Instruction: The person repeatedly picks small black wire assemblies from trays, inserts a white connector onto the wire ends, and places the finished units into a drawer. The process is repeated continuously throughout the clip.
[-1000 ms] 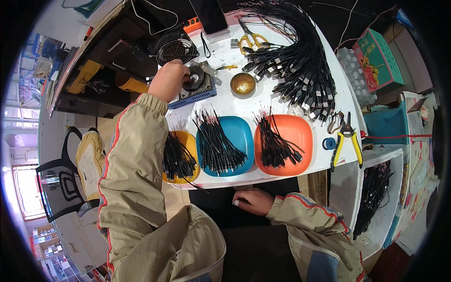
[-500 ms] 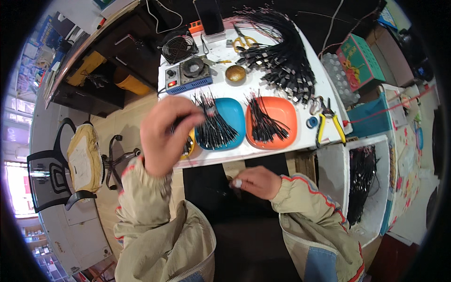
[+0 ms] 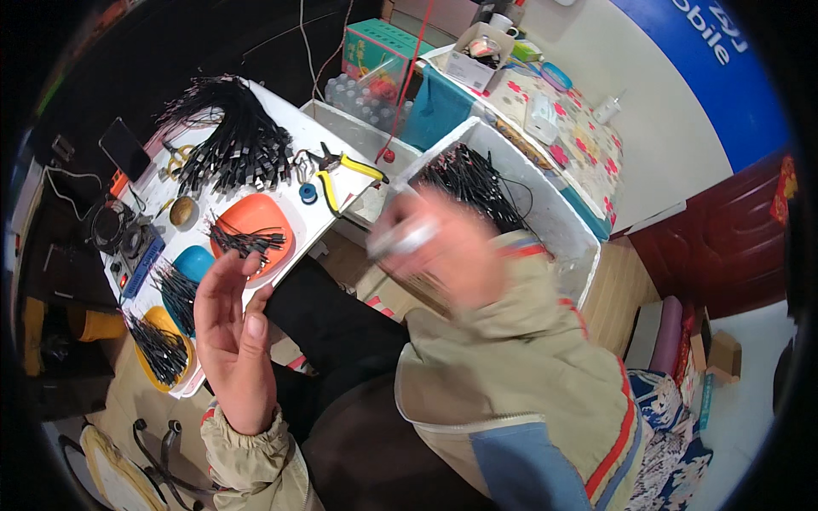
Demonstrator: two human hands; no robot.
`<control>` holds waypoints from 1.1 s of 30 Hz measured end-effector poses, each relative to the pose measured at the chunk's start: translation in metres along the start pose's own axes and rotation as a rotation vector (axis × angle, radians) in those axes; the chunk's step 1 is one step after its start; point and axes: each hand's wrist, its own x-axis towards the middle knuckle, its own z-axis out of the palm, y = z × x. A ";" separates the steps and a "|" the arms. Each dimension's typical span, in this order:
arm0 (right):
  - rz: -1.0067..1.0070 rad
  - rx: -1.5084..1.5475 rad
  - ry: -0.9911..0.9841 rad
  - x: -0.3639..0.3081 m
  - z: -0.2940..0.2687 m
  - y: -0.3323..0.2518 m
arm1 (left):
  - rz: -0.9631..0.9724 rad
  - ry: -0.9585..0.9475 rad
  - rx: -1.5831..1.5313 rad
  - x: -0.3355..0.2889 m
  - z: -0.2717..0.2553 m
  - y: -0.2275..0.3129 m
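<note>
My left hand [image 3: 239, 353] is raised with its fingers apart and holds nothing visible. It overlaps the near edge of the orange bowl [image 3: 279, 220], where short black cables [image 3: 249, 242] lie. Smeared by motion, my right hand [image 3: 456, 251] is in front of the white foam box [image 3: 558, 226], next to the black cables [image 3: 467, 180] inside. Something white [image 3: 416, 238] shows at its fingers; I cannot make out whether it is held or worn. More short cables fill a blue bowl [image 3: 192, 261] and a yellow bowl [image 3: 152, 368].
On the white table lie a large cable bundle [image 3: 243, 140], yellow-handled wire strippers [image 3: 329, 189], a blue spool [image 3: 308, 193] and a round brass-coloured tin [image 3: 181, 212]. A phone [image 3: 124, 148] stands at the back. A flower-patterned cloth [image 3: 575, 140] covers a surface behind the foam box.
The view has swung right toward the foam box. My right hand has moved from over my lap to the box. My left hand's curled fingers have opened out.
</note>
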 end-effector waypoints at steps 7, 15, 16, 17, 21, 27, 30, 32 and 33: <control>0.032 -1.083 0.350 -0.038 -0.161 -0.069 | -0.233 -0.007 0.179 -0.007 -0.052 -0.029; 0.681 -1.618 0.173 -0.029 -0.335 0.192 | -0.323 0.143 0.281 -0.046 -0.118 -0.051; 0.785 -1.577 0.212 -0.028 -0.345 0.217 | -0.292 0.156 0.336 -0.052 -0.128 -0.050; 0.786 -1.609 0.204 -0.027 -0.350 0.237 | -0.274 0.201 0.352 -0.055 -0.135 -0.050; 0.619 -1.748 0.249 0.001 -0.323 0.231 | -0.084 0.414 0.786 -0.051 -0.174 -0.045; 0.073 -1.110 0.078 0.081 -0.112 0.139 | 0.101 0.607 1.527 -0.004 -0.234 -0.050; 0.021 -0.752 -0.278 0.103 0.017 0.124 | 0.070 0.583 1.719 0.016 -0.248 -0.061; -0.128 -0.703 -0.412 0.120 0.094 0.132 | 0.059 0.594 1.776 0.024 -0.253 -0.067; -0.132 -0.673 -0.469 0.129 0.127 0.136 | 0.027 0.575 1.796 0.025 -0.255 -0.068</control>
